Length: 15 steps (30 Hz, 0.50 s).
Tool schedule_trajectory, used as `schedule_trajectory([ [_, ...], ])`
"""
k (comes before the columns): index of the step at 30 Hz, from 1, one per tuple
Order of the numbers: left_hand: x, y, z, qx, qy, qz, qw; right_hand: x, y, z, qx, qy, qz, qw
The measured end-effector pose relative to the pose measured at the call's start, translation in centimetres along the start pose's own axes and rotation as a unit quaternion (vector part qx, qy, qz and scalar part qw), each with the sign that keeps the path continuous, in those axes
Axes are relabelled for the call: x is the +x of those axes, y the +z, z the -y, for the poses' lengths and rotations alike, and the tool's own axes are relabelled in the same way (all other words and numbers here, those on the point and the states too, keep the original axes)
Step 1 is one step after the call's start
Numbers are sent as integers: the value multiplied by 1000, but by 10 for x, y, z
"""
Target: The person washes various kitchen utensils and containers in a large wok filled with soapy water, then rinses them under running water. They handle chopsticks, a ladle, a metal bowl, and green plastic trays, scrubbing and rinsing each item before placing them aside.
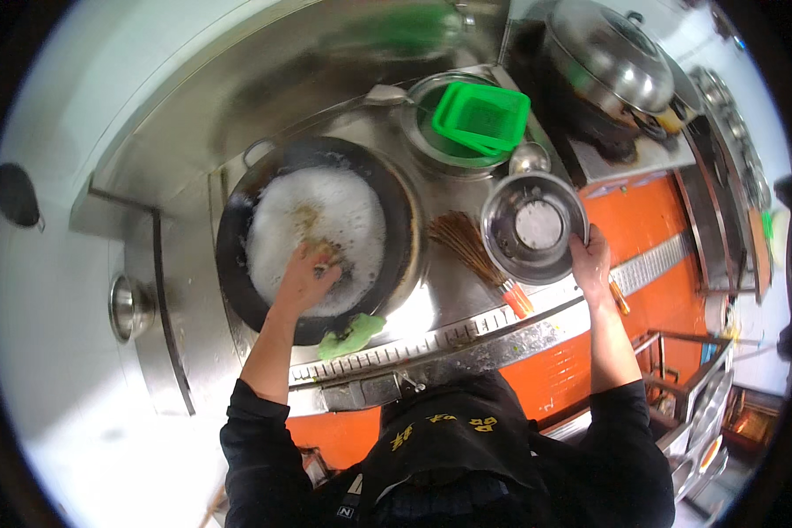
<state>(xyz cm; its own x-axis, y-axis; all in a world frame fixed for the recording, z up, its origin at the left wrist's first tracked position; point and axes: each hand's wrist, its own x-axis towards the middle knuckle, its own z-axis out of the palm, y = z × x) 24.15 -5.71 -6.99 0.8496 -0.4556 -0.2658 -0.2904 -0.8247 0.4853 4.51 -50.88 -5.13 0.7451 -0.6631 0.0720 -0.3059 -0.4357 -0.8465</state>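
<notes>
A large black wok (399, 277) with a loop handle stands on the steel counter, full of white foamy water (350, 204). My left hand (307, 280) reaches into the foam, its fingers curled at a brownish clump (327, 249); whether that is a scourer or stirred-up dirt is unclear. A green cloth (353, 335) lies over the wok's near rim. On the right, my right hand (591, 257) grips the rim of a stainless steel bowl (501, 228), with a pale round patch at its bottom. Beside the bowl lies a bamboo wok brush (472, 247) with an orange-red handle end.
Green plastic baskets (482, 119) rest on a wide metal basin (419, 135) behind. A small ladle bowl (529, 158) sits behind the steel bowl. A lidded pot (610, 59) occupies the stove at back right. A slotted drain (429, 343) runs along the counter's front.
</notes>
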Motion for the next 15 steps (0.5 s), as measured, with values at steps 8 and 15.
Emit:
schedule_trajectory([
  [8, -23, -29, -34, -439, -142, -70, 884, -14, 210, 121, 262, 68, 297, 916],
  [15, -31, -89, 58, 69, -282, -232, 928, -37, 351, 156, -160, -192, 461, 852],
])
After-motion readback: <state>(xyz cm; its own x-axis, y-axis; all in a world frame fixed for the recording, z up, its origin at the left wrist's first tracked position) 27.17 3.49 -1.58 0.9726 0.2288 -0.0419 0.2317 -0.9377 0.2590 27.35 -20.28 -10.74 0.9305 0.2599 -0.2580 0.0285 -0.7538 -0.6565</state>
